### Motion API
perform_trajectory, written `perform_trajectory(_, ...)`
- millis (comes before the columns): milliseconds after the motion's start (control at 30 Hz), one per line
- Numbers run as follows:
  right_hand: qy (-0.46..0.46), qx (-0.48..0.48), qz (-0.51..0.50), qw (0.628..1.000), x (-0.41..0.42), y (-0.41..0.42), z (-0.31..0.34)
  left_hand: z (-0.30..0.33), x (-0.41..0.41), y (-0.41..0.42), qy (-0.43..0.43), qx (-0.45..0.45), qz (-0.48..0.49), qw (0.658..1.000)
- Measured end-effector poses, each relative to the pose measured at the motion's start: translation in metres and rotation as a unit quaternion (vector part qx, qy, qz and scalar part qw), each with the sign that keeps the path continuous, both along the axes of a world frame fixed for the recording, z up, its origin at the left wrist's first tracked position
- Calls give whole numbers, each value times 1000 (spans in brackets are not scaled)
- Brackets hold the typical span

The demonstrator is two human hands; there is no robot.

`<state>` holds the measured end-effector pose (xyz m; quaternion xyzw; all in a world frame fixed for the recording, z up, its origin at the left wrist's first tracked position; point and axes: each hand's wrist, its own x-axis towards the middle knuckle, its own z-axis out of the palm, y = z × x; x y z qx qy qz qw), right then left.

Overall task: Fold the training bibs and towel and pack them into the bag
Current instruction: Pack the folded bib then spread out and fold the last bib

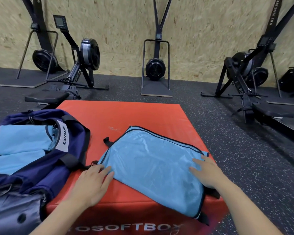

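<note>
A light blue mesh training bib [151, 165] with dark trim lies folded flat on the red soft box [143, 116], its near corner hanging over the box's front edge. My left hand [92, 182] rests flat at the bib's left edge, fingers straight and touching the fabric. My right hand [207, 172] presses flat on the bib's right side. To the left sits an open navy bag [58, 168] with an "LVQUE" label, and folded light blue fabric [22, 141] lies inside it.
The red box stands on a black speckled rubber floor [244, 150]. Rowing machines [81, 65] and ski machines [155, 65] line the chipboard wall behind. A rower rail [261, 112] extends at the right. A black bag [292, 80] sits at far right.
</note>
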<state>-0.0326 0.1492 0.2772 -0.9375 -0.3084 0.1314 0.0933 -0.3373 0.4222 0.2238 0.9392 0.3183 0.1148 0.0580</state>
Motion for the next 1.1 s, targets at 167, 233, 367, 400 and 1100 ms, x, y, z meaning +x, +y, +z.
perform_trajectory(167, 15, -7, 41, 999, 7, 14, -3, -5, 18, 15, 1, -8, 13, 1000)
perform_trajectory(233, 16, 1, 51, 999, 13, 18, -5, -8, 30, 29, 10, -15, 19, 1000)
perform_trajectory(367, 20, -9, 52, 998, 29, 19, -11, -14, 65, 64, 30, -50, 36, 998)
perform_trajectory(400, 28, -15, 52, 998, 32, 19, -12, -14, 76, 74, 39, -50, 36, 997)
perform_trajectory(1100, 45, -34, 76, 996, 34, 40, -19, 4, 189, 114, 59, -65, -16, 996)
